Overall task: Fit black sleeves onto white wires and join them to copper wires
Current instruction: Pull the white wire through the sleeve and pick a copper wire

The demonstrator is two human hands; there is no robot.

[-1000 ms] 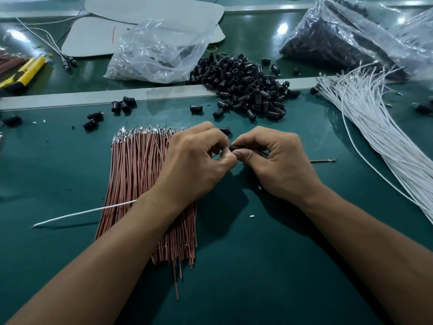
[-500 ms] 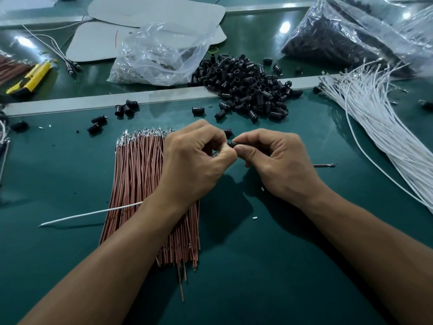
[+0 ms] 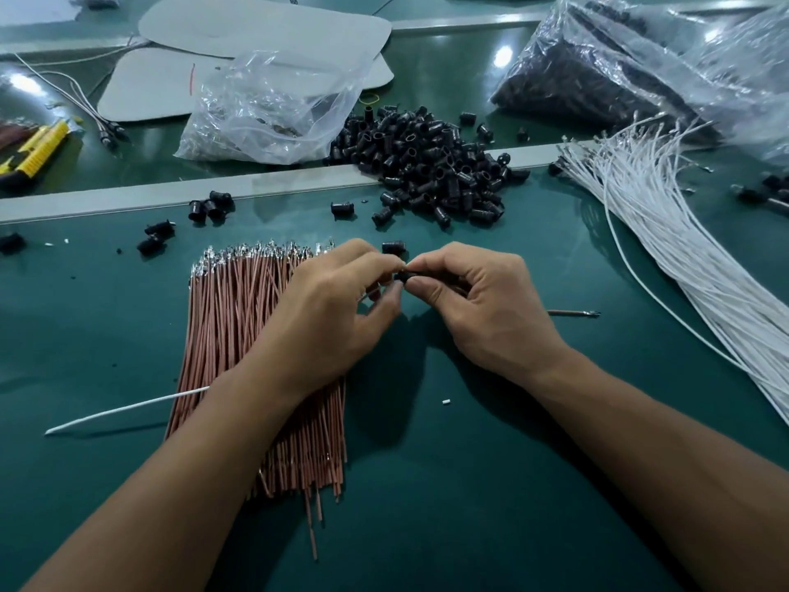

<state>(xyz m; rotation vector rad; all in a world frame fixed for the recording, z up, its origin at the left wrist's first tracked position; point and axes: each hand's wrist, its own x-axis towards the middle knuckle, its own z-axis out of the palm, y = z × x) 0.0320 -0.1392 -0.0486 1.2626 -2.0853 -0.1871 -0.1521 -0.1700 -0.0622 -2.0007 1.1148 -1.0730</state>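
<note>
Hands: little has shifted in the last half second. Both stay together at mid surface, and the black sleeve (image 3: 403, 276) shows more plainly between the fingertips than before.

- Left hand (image 3: 328, 318): fingers curled, thumb and forefinger tips closed on the sleeve's left end. It hangs over the far part of the copper wire bundle (image 3: 230, 326).
- Right hand (image 3: 482, 309): fingers curled, thumb and forefinger pinching the sleeve from the right.
- White wire (image 3: 128, 407): comes out from under the left wrist and runs left and nearer across the bundle onto the green surface (image 3: 469, 484). Its far end is hidden under the hand.
- Single copper wire (image 3: 572, 313): sticks out to the right from behind the right hand, its tip clear of the fingers. How it is held cannot be told.
- Loose sleeve (image 3: 393, 247): just beyond the fingertips.
- Sleeve pile (image 3: 431, 164): farther off, centre.
- White wire bundle (image 3: 666, 232): fanned along the right side, well apart from the hands.
- Clear bag (image 3: 264, 108): far centre-left.
- Bag of dark parts (image 3: 597, 74): far right.
- Yellow tool (image 3: 36, 153): far left edge.
</note>
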